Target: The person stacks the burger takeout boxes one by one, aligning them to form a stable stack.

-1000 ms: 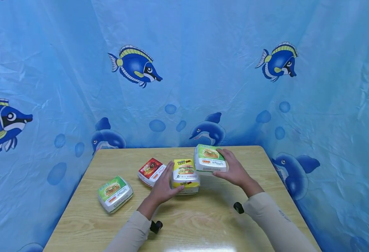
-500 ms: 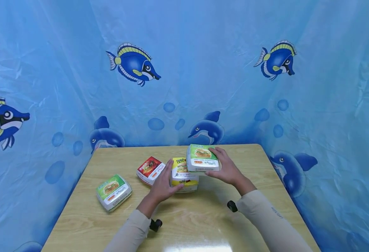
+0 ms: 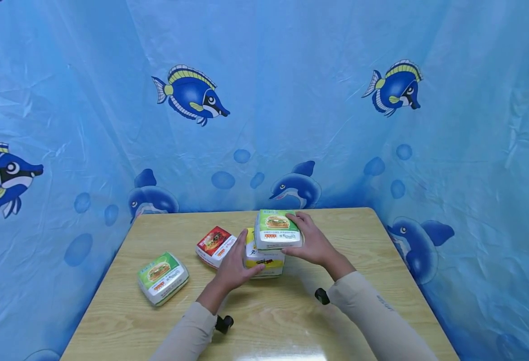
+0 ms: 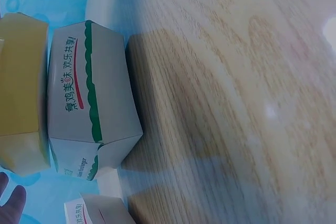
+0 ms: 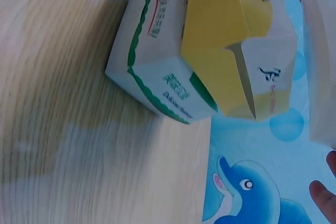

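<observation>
My right hand grips a green-and-white burger box by its right side, thumb low at the front and fingers over the top. This box hangs over a yellow burger box, and in the right wrist view a gap shows between the two. The yellow box sits on a white burger box with green trim, which stands on the table. My left hand is at the left side of this stack, fingers extended and thumb toward the front of the yellow box. Its fingertips show at the left wrist view's edge.
A red-and-white burger box lies just left of the stack, partly behind my left hand. Farther left on the wooden table is another green-and-white burger box. A blue sea-print curtain hangs behind the table.
My right hand has carried the green-and-white burger box leftward, from the right of the stack to over the yellow box. My left hand has stayed in place beside the stack.
</observation>
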`<state>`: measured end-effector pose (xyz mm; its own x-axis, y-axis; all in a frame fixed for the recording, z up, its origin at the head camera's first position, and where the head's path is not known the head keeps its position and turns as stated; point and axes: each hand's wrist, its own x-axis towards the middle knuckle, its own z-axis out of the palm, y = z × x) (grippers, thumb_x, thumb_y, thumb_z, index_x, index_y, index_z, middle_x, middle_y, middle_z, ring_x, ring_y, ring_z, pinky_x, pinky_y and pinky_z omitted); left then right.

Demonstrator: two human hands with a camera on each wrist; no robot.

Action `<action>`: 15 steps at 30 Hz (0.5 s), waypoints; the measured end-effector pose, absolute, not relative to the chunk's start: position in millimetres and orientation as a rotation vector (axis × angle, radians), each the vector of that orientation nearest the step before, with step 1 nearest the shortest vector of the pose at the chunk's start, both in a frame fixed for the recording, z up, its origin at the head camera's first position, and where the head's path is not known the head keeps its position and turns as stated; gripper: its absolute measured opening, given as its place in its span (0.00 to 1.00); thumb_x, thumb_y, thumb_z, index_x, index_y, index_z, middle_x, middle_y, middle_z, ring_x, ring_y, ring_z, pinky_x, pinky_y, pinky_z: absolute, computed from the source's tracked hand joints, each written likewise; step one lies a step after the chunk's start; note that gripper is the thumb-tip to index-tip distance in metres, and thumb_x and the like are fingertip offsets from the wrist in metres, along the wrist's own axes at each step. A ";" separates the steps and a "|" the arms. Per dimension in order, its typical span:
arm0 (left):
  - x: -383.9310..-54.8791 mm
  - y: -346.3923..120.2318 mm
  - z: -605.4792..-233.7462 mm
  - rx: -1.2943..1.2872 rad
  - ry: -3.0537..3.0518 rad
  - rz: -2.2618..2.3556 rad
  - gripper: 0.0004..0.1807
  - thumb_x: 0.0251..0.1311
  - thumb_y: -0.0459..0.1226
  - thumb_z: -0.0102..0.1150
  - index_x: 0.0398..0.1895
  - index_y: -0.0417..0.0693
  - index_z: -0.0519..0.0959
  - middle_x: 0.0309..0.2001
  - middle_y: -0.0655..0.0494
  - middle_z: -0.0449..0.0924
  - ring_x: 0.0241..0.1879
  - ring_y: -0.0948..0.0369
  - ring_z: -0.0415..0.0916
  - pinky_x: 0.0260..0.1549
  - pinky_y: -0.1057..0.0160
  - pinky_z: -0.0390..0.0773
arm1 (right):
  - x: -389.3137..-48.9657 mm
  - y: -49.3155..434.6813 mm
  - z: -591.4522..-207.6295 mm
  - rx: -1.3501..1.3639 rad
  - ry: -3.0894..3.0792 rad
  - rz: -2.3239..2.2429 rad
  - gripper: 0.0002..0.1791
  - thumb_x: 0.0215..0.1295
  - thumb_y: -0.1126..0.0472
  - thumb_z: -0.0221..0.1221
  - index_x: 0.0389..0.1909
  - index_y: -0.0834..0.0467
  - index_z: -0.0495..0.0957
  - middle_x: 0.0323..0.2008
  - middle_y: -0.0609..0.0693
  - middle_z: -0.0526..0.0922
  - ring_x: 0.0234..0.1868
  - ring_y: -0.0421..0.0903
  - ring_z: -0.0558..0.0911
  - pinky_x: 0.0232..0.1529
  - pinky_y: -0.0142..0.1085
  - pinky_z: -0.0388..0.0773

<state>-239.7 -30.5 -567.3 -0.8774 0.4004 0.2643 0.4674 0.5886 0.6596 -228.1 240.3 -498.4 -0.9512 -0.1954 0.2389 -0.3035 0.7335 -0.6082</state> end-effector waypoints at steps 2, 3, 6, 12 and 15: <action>-239.4 -30.9 -567.1 -0.747 -2.709 -1.177 0.60 0.51 0.68 0.61 0.79 0.59 0.40 0.76 0.54 0.47 0.71 0.49 0.52 0.61 0.40 0.63 | -228.4 237.1 -499.6 0.414 -2.770 1.018 0.55 0.44 0.29 0.68 0.74 0.39 0.57 0.71 0.52 0.55 0.62 0.58 0.68 0.54 0.60 0.71; -239.2 -31.1 -567.0 -0.749 -2.702 -1.180 0.60 0.51 0.67 0.61 0.79 0.60 0.40 0.76 0.53 0.47 0.71 0.48 0.53 0.61 0.40 0.63 | -228.4 235.5 -500.0 0.417 -2.769 1.022 0.55 0.44 0.29 0.68 0.74 0.38 0.57 0.71 0.52 0.55 0.62 0.58 0.68 0.54 0.60 0.71; -238.7 -31.8 -567.3 -0.747 -2.684 -1.197 0.59 0.50 0.68 0.61 0.79 0.63 0.39 0.76 0.53 0.48 0.71 0.48 0.54 0.60 0.39 0.64 | -228.4 231.0 -501.1 0.422 -2.770 1.029 0.55 0.43 0.28 0.68 0.74 0.37 0.57 0.71 0.51 0.55 0.62 0.58 0.69 0.53 0.60 0.71; -239.3 -32.1 -570.1 -0.737 -2.648 -1.221 0.59 0.50 0.68 0.61 0.79 0.64 0.38 0.75 0.53 0.52 0.69 0.47 0.57 0.56 0.38 0.68 | -228.3 223.9 -501.7 0.448 -2.771 1.027 0.55 0.43 0.27 0.67 0.74 0.35 0.56 0.71 0.51 0.55 0.61 0.57 0.69 0.53 0.59 0.72; -239.4 -31.4 -569.3 -0.736 -2.634 -1.234 0.60 0.51 0.67 0.62 0.79 0.64 0.37 0.74 0.51 0.53 0.68 0.47 0.58 0.55 0.38 0.68 | -228.6 221.7 -500.9 0.466 -2.761 1.021 0.55 0.44 0.28 0.67 0.74 0.37 0.56 0.71 0.52 0.55 0.61 0.58 0.70 0.53 0.60 0.72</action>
<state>-239.4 -31.4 -569.3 -0.8703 0.3709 0.3241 0.4865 0.5438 0.6838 -228.6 221.7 -500.9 -0.9384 -0.2331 0.2549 -0.3429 0.7184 -0.6052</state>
